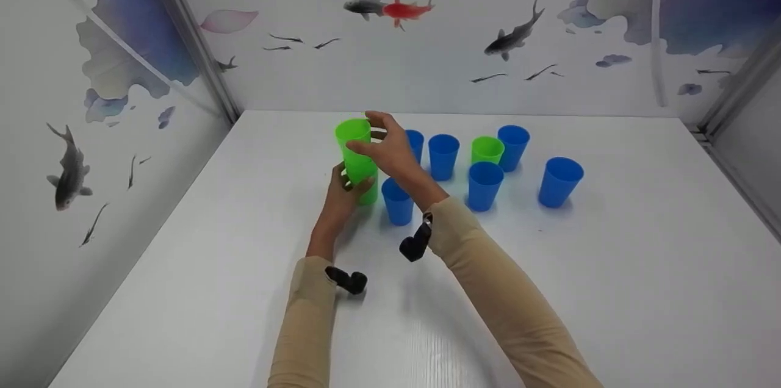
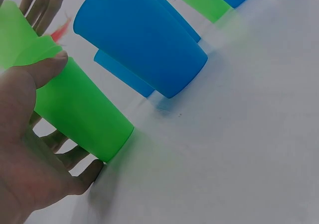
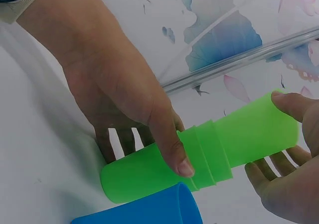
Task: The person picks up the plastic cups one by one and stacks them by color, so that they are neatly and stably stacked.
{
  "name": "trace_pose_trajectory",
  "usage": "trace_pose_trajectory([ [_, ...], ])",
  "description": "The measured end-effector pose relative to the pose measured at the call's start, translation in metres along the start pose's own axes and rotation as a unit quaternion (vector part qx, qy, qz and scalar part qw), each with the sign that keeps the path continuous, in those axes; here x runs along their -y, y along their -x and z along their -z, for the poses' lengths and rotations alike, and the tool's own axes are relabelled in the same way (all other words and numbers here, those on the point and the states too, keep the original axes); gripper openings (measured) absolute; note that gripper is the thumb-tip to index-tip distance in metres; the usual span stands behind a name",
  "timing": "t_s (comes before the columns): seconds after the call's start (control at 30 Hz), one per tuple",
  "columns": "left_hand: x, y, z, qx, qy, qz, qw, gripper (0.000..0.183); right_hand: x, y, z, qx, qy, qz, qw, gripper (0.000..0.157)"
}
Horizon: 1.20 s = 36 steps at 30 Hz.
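The right hand grips the top cup between thumb and fingers, its base inside the mouth of the lower green cups, which the left hand clasps with its fingers on or just above the counter; pushed in off line, the top cup could jam against their rims. Should the left fingers loosen under that push, everything could tip and knock the blue cup just beside.
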<state>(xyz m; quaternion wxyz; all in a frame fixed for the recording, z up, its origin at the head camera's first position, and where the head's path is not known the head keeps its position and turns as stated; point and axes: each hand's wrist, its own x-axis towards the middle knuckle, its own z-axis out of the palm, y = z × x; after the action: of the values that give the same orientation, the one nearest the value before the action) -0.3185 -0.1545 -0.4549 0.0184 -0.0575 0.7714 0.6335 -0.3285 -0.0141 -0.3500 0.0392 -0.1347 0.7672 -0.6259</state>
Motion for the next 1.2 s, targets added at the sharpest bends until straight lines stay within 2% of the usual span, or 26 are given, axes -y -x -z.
trace_pose_trajectory([
  [0.2,0.001,0.001,-0.001,-0.006,-0.014,0.0,0.9999,0.084,-0.002,0.0,0.014,0.009,0.033,-0.008,0.999,0.069],
  [0.53,0.002,0.0,-0.003,-0.011,0.005,-0.009,0.9999,0.082,0.005,0.0,0.064,-0.021,0.094,0.002,0.995,0.068],
  [0.7,0.003,0.0,-0.005,-0.012,0.013,-0.017,0.9997,0.082,0.004,0.001,0.091,-0.049,0.116,0.007,0.992,0.066],
  [0.93,0.001,0.0,-0.008,-0.006,0.015,-0.018,0.9997,0.083,-0.01,0.002,0.128,-0.093,0.133,0.011,0.987,0.063],
  [1.07,0.0,0.002,-0.006,-0.014,0.017,-0.016,0.9996,0.082,-0.022,0.005,0.145,-0.102,0.135,0.029,0.985,0.061],
  [1.2,0.001,0.002,-0.003,-0.011,0.013,-0.017,0.9997,0.082,-0.033,0.01,0.163,-0.106,0.147,0.024,0.983,0.062],
])
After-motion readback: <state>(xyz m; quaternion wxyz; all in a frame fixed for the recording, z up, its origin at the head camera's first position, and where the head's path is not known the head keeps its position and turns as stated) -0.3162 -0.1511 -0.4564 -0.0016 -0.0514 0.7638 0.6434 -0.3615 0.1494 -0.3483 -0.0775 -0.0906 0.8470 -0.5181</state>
